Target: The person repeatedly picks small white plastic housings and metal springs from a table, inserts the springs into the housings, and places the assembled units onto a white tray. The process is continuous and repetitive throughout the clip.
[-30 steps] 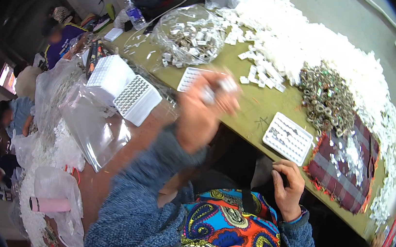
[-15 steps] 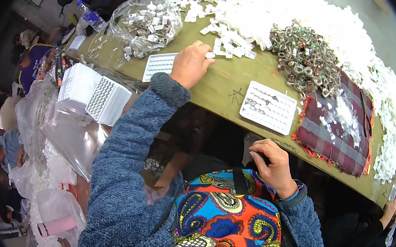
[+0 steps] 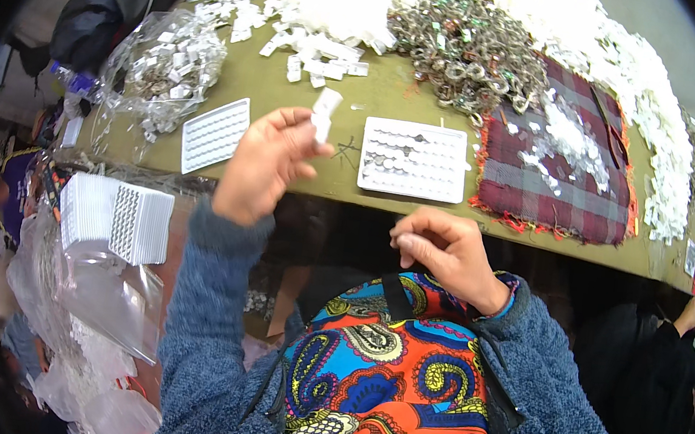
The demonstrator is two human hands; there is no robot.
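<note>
Between the thumb and fingers of my left hand [image 3: 263, 165] is a small white rectangular packet [image 3: 323, 116], raised above the table's front edge. My right hand [image 3: 450, 254] hovers over my lap, its thumb pressed to curled fingers; whatever it might hold is hidden. In front of it lies a white moulded tray [image 3: 410, 192] with rows of hollows, some holding small round silvery and dark pieces. Beside my left hand a second white tray [image 3: 215, 138] shows bare rows. Loose white packets [image 3: 321, 68] lie scattered just beyond the left hand.
A heap of metal rings [image 3: 465, 50] and a plaid cloth [image 3: 537, 204] with white bits occupy the right side. White pieces pile along the far edge. At left are a plastic bag of packets [image 3: 167, 68] and stacked trays [image 3: 141, 223]. A person in black [image 3: 646, 380] is at right.
My left hand has lifted a white packet from the scattered ones and drawn it back toward me. My right hand stays curled near my lap. The view has shifted to the right.
</note>
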